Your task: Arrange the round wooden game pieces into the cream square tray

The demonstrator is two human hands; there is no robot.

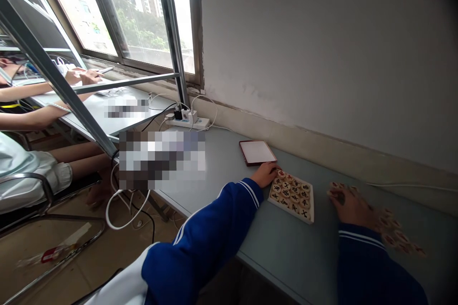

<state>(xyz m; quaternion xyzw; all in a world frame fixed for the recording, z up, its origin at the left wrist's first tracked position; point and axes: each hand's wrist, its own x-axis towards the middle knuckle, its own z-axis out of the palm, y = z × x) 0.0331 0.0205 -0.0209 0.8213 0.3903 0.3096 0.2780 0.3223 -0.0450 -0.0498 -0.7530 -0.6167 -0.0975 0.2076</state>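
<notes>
An open box (312, 209) holds rows of round Chinese chess pieces (286, 193), marked with black and red characters. My left hand (264, 174) is at the box's far left corner, its fingers closed on the edge. To the right of the box, my right hand (352, 207) is over the table with its fingers bent together around what looks like a Chinese chess piece; motion blur softens the detail. Loose Chinese chess pieces (397, 233) lie beside and behind that hand, which hides part of them.
The dark red box lid (258, 153), pale inside, lies behind my left hand. A power strip (188, 123) with chargers and cables stands by the wall. A metal frame post (60, 76) rises at left, with another person's arms (39, 116) beyond. The table (279, 252) borders the wall.
</notes>
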